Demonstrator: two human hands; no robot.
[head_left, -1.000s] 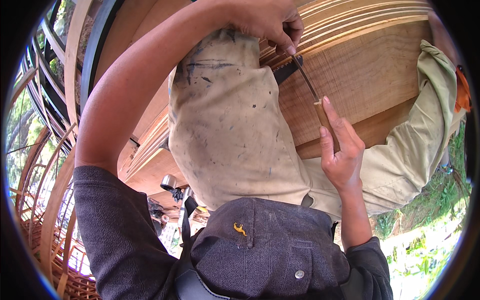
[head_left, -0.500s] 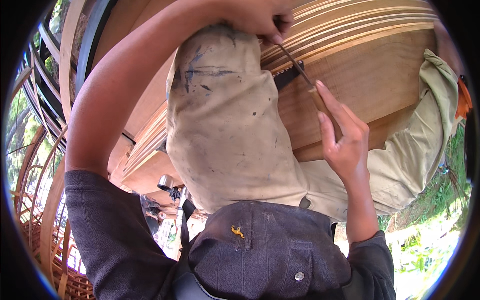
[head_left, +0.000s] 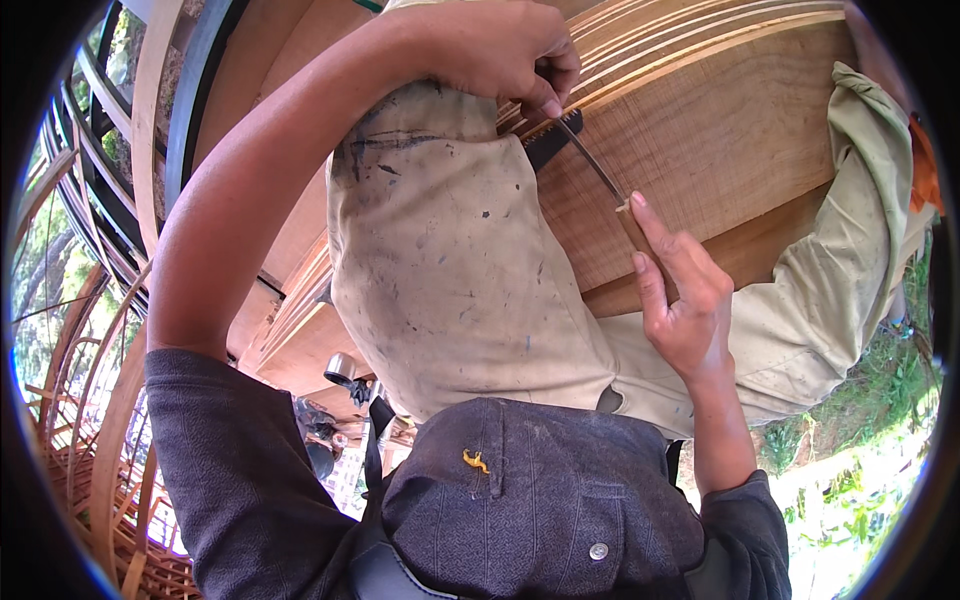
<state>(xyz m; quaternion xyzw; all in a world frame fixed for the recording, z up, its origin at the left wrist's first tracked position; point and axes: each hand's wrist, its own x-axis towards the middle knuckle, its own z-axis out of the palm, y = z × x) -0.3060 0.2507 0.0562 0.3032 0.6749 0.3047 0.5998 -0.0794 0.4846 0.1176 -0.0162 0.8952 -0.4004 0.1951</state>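
A slim file (head_left: 592, 160) with a wooden handle slants between my two hands. My right hand (head_left: 690, 310) is closed round the handle, its index finger stretched along it. At the far end of the metal shaft, my left hand (head_left: 515, 55) pinches the tip between thumb and fingers. Just beneath that tip is a dark saw blade (head_left: 545, 150) with a toothed edge; whether file and teeth touch is unclear. Part of the blade is hidden by my trouser leg (head_left: 440, 250), and the rest of the saw does not show.
Below the saw lies a wide wooden board (head_left: 710, 140), with thin wooden strips (head_left: 720, 45) along its far side. Curved frames (head_left: 125, 130) stand at the left. A metal cup (head_left: 340, 367) sits beyond my left hip, and grass (head_left: 860, 430) shows at the right.
Both hands and the file have come back toward me together across the saw. The tip now lies at the toothed edge, where the shaft crossed the blade before. The view has shifted slightly.
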